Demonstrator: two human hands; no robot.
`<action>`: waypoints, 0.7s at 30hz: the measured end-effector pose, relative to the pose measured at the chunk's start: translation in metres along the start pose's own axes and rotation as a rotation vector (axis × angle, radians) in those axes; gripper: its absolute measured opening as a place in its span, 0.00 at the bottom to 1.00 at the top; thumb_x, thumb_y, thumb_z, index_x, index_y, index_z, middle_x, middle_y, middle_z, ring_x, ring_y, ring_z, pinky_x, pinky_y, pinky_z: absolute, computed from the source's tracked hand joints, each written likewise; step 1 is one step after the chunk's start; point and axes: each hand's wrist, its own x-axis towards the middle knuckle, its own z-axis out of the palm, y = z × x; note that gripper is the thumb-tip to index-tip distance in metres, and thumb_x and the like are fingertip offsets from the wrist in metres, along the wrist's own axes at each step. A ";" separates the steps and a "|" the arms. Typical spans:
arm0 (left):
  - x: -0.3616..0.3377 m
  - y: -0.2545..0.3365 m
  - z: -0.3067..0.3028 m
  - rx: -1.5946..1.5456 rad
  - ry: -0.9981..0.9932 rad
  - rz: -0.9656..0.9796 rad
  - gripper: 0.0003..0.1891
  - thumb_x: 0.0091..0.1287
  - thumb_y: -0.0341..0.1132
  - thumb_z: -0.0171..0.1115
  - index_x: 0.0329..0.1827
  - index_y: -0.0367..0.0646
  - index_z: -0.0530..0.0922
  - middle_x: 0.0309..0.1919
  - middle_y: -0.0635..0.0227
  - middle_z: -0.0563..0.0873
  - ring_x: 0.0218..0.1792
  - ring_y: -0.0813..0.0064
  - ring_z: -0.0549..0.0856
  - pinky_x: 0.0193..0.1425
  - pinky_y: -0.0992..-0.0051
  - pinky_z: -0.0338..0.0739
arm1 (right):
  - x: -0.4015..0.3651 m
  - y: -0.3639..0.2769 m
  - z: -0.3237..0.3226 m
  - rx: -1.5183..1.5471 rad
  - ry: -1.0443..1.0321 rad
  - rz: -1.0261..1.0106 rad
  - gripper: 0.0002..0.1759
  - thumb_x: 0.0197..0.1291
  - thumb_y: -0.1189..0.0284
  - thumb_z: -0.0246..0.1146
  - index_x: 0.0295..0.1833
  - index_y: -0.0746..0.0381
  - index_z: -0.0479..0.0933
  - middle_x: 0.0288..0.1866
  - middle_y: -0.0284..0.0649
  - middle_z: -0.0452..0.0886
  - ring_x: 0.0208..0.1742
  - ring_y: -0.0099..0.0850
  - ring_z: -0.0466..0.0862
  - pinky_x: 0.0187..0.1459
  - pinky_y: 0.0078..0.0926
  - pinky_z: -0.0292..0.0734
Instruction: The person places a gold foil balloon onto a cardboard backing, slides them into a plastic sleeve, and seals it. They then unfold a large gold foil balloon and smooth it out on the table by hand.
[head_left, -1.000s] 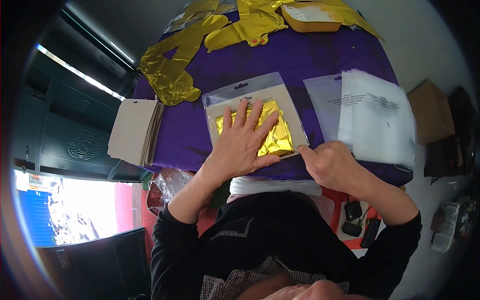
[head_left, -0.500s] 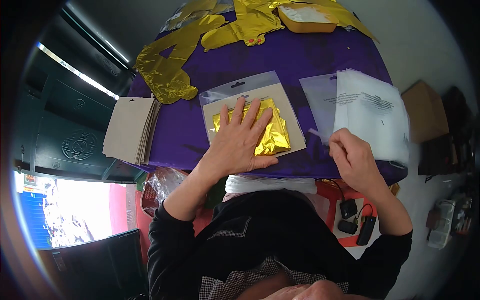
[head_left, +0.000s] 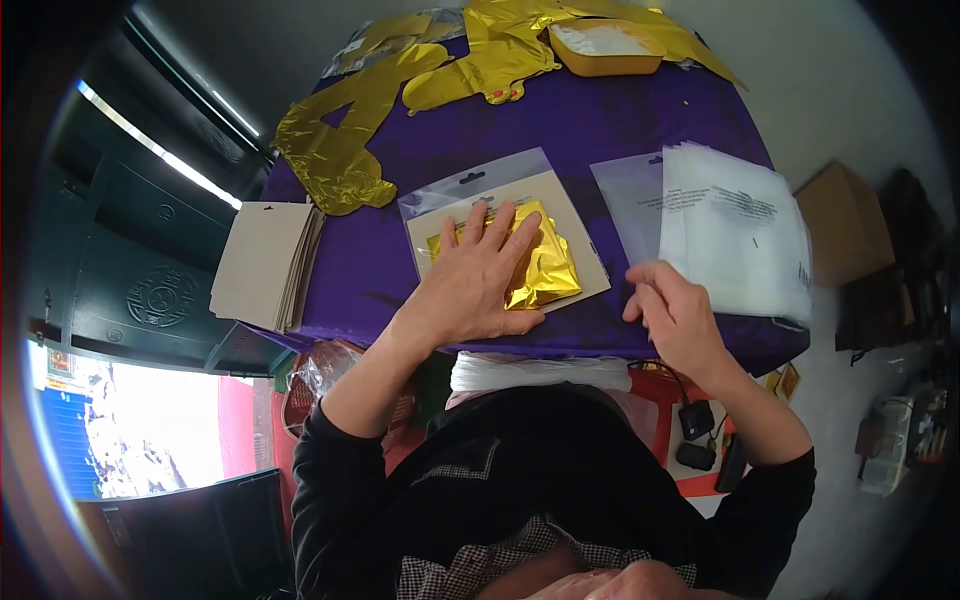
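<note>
Cardboard stack (head_left: 262,262): sitting at the nine o'clock edge of the table, well apart from both hands.
Foil balloons (head_left: 330,150): lying flat and crumpled from ten o'clock round to twelve.
Left hand (head_left: 478,280): pressing down flat with fingers spread wide, gripping nothing.
Pouch (head_left: 470,190): lying mid-table under the left hand, clear, with a beige card inside and its hang-hole pointing to eleven o'clock.
Gold foil (head_left: 550,268): lying folded square on the card, showing at three o'clock of the left fingers and touching them.
Purple cloth (head_left: 600,130): covering the whole tabletop.
Yellow tray (head_left: 605,45): sitting at twelve o'clock among the balloons.
Right hand (head_left: 675,315): resting at four o'clock of the pouch with fingers curling in narrowly. Whether they are pinching anything cannot be told.
Clear bags (head_left: 735,230): lying stacked at three o'clock, just beside the right fingertips.
</note>
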 end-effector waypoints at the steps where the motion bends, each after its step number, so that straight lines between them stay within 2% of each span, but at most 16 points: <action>1: 0.000 0.000 0.000 -0.010 -0.003 -0.004 0.56 0.50 0.55 0.73 0.78 0.46 0.52 0.75 0.46 0.58 0.74 0.37 0.57 0.75 0.39 0.50 | 0.002 -0.006 -0.001 0.220 -0.080 0.362 0.10 0.67 0.76 0.53 0.47 0.72 0.75 0.25 0.43 0.80 0.20 0.26 0.75 0.23 0.22 0.72; 2: 0.000 0.001 -0.001 -0.006 -0.005 0.004 0.56 0.50 0.55 0.73 0.78 0.46 0.52 0.75 0.46 0.58 0.74 0.37 0.57 0.75 0.39 0.50 | 0.006 -0.008 -0.002 0.222 -0.072 0.364 0.10 0.67 0.76 0.53 0.47 0.72 0.75 0.25 0.43 0.80 0.20 0.26 0.75 0.23 0.22 0.72; 4: 0.000 0.001 -0.001 -0.029 -0.010 -0.003 0.56 0.49 0.54 0.74 0.79 0.46 0.52 0.75 0.46 0.58 0.75 0.38 0.56 0.76 0.40 0.49 | 0.020 -0.009 -0.005 0.404 -0.214 0.677 0.14 0.68 0.75 0.51 0.51 0.74 0.74 0.23 0.44 0.81 0.15 0.22 0.75 0.15 0.18 0.70; 7: -0.002 0.001 -0.002 -0.034 -0.008 -0.002 0.58 0.48 0.54 0.75 0.79 0.46 0.51 0.76 0.46 0.57 0.75 0.39 0.56 0.76 0.40 0.49 | 0.033 -0.001 -0.003 0.490 -0.258 0.754 0.13 0.68 0.75 0.52 0.50 0.74 0.75 0.22 0.45 0.81 0.14 0.24 0.76 0.12 0.19 0.70; 14: -0.008 -0.002 -0.001 -0.079 0.022 0.012 0.59 0.45 0.52 0.76 0.79 0.46 0.51 0.76 0.46 0.57 0.75 0.39 0.55 0.76 0.40 0.48 | 0.036 -0.005 0.000 0.568 -0.309 0.835 0.09 0.68 0.74 0.54 0.43 0.70 0.75 0.19 0.44 0.79 0.12 0.24 0.75 0.12 0.19 0.69; 16: -0.010 -0.003 -0.002 -0.104 0.010 0.030 0.59 0.45 0.50 0.77 0.79 0.46 0.51 0.75 0.45 0.57 0.76 0.39 0.55 0.76 0.39 0.48 | 0.035 -0.004 0.001 0.720 -0.303 0.850 0.08 0.68 0.74 0.55 0.40 0.68 0.75 0.18 0.43 0.79 0.11 0.24 0.75 0.11 0.19 0.69; 21: -0.014 -0.002 -0.006 -0.122 -0.004 0.036 0.59 0.44 0.48 0.77 0.79 0.47 0.50 0.75 0.43 0.57 0.75 0.39 0.55 0.76 0.38 0.48 | 0.031 -0.007 0.005 0.727 -0.323 0.864 0.09 0.68 0.73 0.56 0.36 0.67 0.75 0.18 0.42 0.79 0.12 0.24 0.75 0.11 0.19 0.69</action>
